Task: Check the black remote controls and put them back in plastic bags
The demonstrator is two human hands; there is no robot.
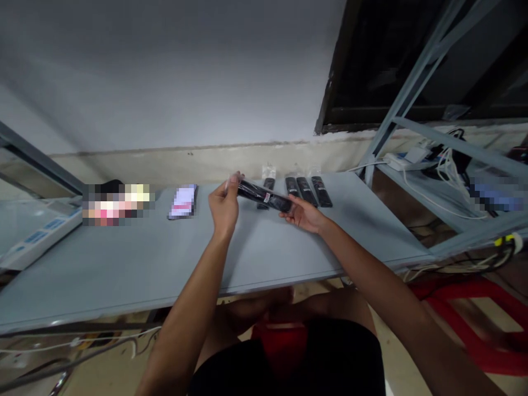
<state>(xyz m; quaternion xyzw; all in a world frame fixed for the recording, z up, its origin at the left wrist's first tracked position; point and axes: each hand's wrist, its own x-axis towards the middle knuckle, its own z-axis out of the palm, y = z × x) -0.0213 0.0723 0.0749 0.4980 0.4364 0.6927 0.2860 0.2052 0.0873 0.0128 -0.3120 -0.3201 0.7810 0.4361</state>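
Observation:
Between my two hands, a black remote control [262, 196] in a clear plastic sleeve is held slantwise above the table. My left hand [226, 203] pinches its far left end, where the loose plastic sticks out. Around the lower right end are the fingers of my right hand [304, 213]. Behind it on the tabletop lies another black remote control [269, 183], partly hidden by the held one. Further right, more black remote controls [322, 191] lie side by side, with clear plastic showing at the top of some.
The grey-blue table [165, 264] stands against the wall. A phone-like slab [182, 201] and a blurred-out bright object [117, 203] lie to the left, near a long white box [43, 236]. At right are a metal shelf frame [391, 118], white cables [445, 165] and a red stool [466, 324].

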